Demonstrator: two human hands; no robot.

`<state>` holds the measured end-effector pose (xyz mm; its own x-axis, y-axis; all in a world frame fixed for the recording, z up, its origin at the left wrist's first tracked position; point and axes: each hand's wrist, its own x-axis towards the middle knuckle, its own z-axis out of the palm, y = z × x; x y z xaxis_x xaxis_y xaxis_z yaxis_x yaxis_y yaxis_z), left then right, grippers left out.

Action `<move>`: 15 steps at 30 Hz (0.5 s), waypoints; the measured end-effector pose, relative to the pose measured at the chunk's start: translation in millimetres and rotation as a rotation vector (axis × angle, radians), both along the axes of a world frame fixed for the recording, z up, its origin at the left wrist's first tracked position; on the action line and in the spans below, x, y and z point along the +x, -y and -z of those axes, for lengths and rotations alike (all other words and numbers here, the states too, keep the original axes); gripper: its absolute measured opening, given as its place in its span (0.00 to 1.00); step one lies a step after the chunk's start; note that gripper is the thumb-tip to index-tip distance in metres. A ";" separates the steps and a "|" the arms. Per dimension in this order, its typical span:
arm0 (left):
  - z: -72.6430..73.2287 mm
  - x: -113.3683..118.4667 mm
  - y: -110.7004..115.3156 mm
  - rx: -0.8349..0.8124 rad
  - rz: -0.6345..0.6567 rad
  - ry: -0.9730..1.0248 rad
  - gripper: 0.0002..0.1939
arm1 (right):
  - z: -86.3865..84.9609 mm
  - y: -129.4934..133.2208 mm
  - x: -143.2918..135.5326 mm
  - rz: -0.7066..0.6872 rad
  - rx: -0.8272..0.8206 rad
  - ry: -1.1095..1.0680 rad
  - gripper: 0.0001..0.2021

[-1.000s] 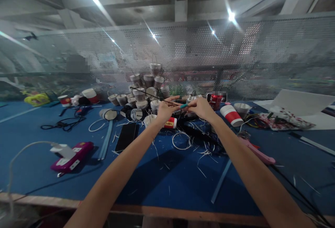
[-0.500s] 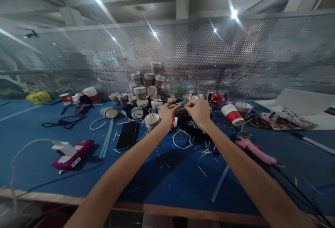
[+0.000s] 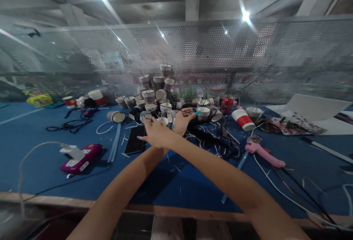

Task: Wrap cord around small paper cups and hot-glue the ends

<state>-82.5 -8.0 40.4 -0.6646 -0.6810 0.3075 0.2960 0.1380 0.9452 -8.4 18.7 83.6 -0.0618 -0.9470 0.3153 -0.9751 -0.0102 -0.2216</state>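
My left hand (image 3: 182,121) is closed in a pinch on a small teal piece (image 3: 197,113). A thin black strand (image 3: 176,108) runs leftward from near that hand; whether it joins the teal piece I cannot tell. My right hand (image 3: 157,133) reaches across over my left forearm, thumb stretched away from the fingers. Its fingertips are close to a small pale cup with dark wire (image 3: 146,115), and I see nothing held in it. A black phone (image 3: 135,140) lies below its thumb. Behind both hands, small whitish cups with wire handles (image 3: 148,96) are stacked up.
A pink glue gun (image 3: 264,153) and a red-and-white paper cup (image 3: 243,119) lie on the right. Pale strips (image 3: 114,144) and a purple power strip (image 3: 82,159) are on the left. White scraps litter the blue table (image 3: 165,192). A perforated metal screen (image 3: 198,56) stands behind.
My right hand has left the teal piece and swung left across my left arm toward the cups. My left hand keeps the teal piece, slightly farther right and lower.
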 end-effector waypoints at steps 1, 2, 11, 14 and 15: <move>0.3 0.0 -1.1 0.038 0.047 -0.016 0.17 | 8.5 20.3 10.0 -0.027 0.087 0.023 0.32; 0.3 0.0 -1.6 0.084 0.093 -0.040 0.19 | 15.8 38.8 19.0 0.001 0.145 0.026 0.34; 3.4 -0.6 4.9 0.211 0.200 -0.149 0.21 | 43.2 82.2 52.5 0.161 0.364 0.087 0.41; 2.8 0.0 4.6 0.222 0.202 -0.149 0.20 | 34.4 61.9 44.0 0.132 0.328 0.117 0.35; 1.4 0.2 4.6 0.224 0.202 -0.147 0.19 | 27.1 51.5 38.5 0.117 0.313 0.144 0.33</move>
<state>-82.3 -12.5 39.0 -0.7528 -0.6013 0.2677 0.4313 -0.1435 0.8907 30.1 -32.8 56.5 -0.1986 -0.9800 -0.0088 -0.9240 0.1902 -0.3316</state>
